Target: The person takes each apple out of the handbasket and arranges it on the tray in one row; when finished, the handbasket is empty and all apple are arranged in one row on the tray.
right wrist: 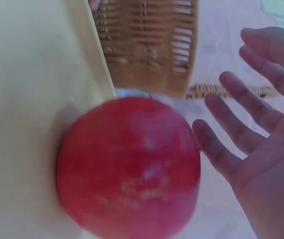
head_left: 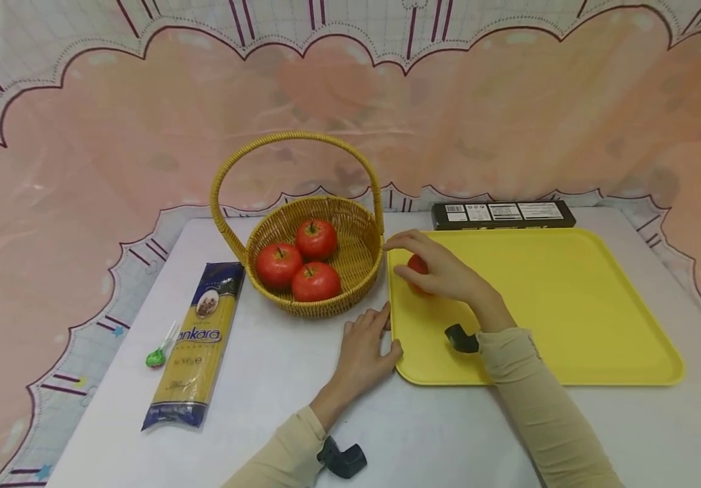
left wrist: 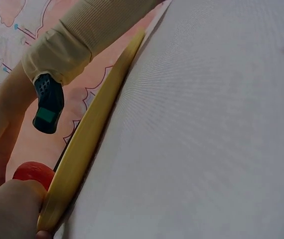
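On the left part of the yellow tray (head_left: 546, 305) sits a red apple (right wrist: 129, 169), mostly hidden by my right hand (head_left: 448, 274) in the head view. That hand hovers over it with fingers spread, and the right wrist view shows a gap between palm and apple. My left hand (head_left: 359, 349) holds the tray's near left edge, thumb at the rim. In the left wrist view the hand covers part of the apple. Just left of the tray stands a wicker basket (head_left: 356, 261) with a tall handle, holding several red apples (head_left: 316, 282).
A pasta packet (head_left: 194, 346) lies on the white table (head_left: 265, 379) left of the basket. Beside it is a lollipop (head_left: 156, 358) in green wrapping. Behind the tray lies a long black box (head_left: 503, 214). A patterned curtain (head_left: 338, 88) hangs at the back.
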